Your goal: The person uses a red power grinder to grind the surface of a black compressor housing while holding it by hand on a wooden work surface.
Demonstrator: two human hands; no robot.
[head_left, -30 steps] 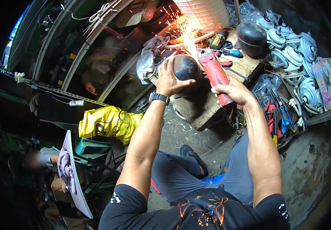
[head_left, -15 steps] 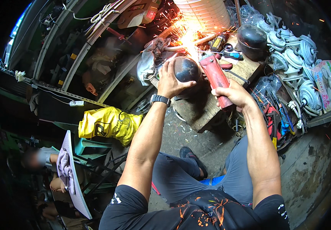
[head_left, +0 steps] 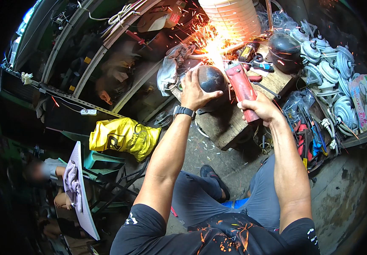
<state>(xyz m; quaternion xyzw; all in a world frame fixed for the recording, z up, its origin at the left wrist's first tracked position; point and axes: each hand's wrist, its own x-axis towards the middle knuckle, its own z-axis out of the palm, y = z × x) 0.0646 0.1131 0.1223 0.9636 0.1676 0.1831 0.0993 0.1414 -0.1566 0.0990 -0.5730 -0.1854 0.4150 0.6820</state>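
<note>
My right hand [head_left: 262,109] is wrapped round the body of a red angle grinder [head_left: 241,83], which points away from me. Bright sparks [head_left: 214,42] spray from its far end and hide the disc. Beside it, my left hand [head_left: 195,90] presses against a dark, rounded metal dome [head_left: 211,78], thumb across its near side and fingers along its left. The dome rests on a worn wooden block [head_left: 224,125]. Glare covers the spot where grinder and dome meet.
A second dark dome [head_left: 284,49] sits at the block's far right, near a wrench [head_left: 267,90]. White fittings [head_left: 328,63] are piled to the right, above a tool bag [head_left: 304,142]. A white bucket [head_left: 234,19] stands behind. Left are a yellow bag [head_left: 124,138] and a person [head_left: 56,170].
The whole view has shifted slightly, so the block and both hands appear a little further right. Sparks keep flying, and both hands keep their holds on the dome and the angle grinder.
</note>
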